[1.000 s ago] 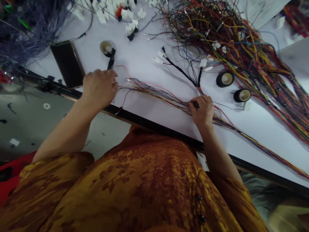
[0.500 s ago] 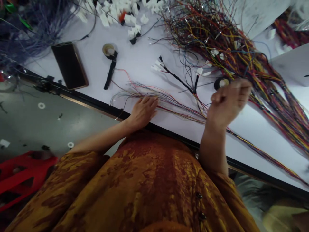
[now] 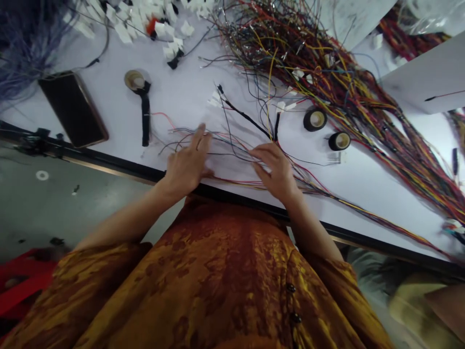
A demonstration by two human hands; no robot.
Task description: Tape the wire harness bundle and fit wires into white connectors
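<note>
My left hand (image 3: 189, 164) lies over the loose ends of a spread wire bundle (image 3: 232, 182), fingers stretched out and thumb apart. Thin wires pass under its fingers. My right hand (image 3: 278, 170) is lowered among the same wires, palm down, with a small gap between thumb and fingers at the fingertips; thin wires run right beside them. From there the bundle gathers into a narrow harness (image 3: 370, 212) running right along the table edge. Just beyond my right hand is a black-taped branch (image 3: 247, 118) with white connectors (image 3: 215, 100) near its end.
Two black tape rolls (image 3: 315, 119) lie right of the branch. A tape roll with a loose black strip (image 3: 146, 121) and a phone (image 3: 73, 109) are at left. A large heap of coloured wires (image 3: 348, 92) fills the right; white connectors (image 3: 127, 22) are piled at the back.
My right hand has come down and left from its raised position onto the wires, uncovering the tape rolls. The left hand has shifted slightly, its fingers more stretched. The view has shifted somewhat.
</note>
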